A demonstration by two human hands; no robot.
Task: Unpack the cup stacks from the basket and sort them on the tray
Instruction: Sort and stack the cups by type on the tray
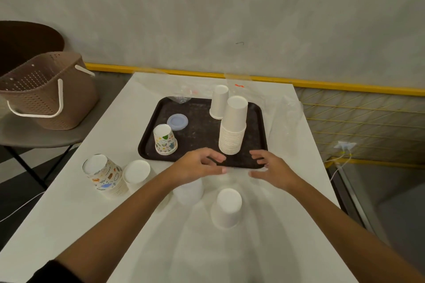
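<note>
A dark tray (197, 131) lies on the white table. On it stand a tall stack of white cups (233, 126), a shorter white stack (219, 102) behind it, a patterned cup stack (165, 139) and a pale blue lid (177, 122). My left hand (199, 164) and right hand (272, 167) hover over the tray's near edge, just in front of the tall stack, fingers loosely curved and holding nothing. On the table in front are a patterned stack (104, 174), a white stack (136, 174), a white cup (226, 208) and a translucent cup (188, 190) partly under my left wrist.
The brown perforated basket (46, 92) sits on a chair at the left, beyond the table's edge. Clear plastic wrap (181, 89) lies at the tray's far side. A yellow rail (345, 86) runs along the wall behind, with cables on the floor at right.
</note>
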